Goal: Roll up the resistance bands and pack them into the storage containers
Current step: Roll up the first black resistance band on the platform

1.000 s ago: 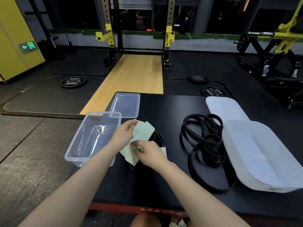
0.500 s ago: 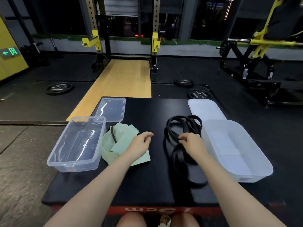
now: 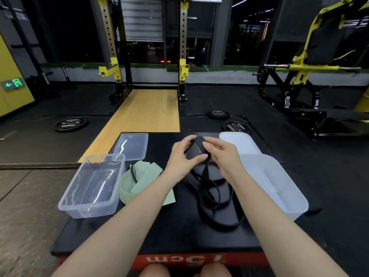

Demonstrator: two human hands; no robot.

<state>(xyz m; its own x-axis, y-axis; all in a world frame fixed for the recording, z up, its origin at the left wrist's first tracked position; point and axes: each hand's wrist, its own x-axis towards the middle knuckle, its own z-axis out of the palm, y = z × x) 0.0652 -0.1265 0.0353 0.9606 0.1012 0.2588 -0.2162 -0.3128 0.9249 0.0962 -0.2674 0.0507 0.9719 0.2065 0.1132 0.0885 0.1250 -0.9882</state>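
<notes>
Fingers of my left hand and right hand are pinched from both sides around the started coil of the black resistance band, held just above the black mat; thumbs press the front face, fingertips curl over the top edge. From the coil the band's free loops hang down and lie slack on the mat between my forearms. It looks to be soft, flat rubber, light and springy, likely to unwind if the pinch loosens, so the hold belongs on the roll's flat faces. A green band lies unrolled beside the empty clear container at left, whose lid lies behind it; a white container stands at right.
</notes>
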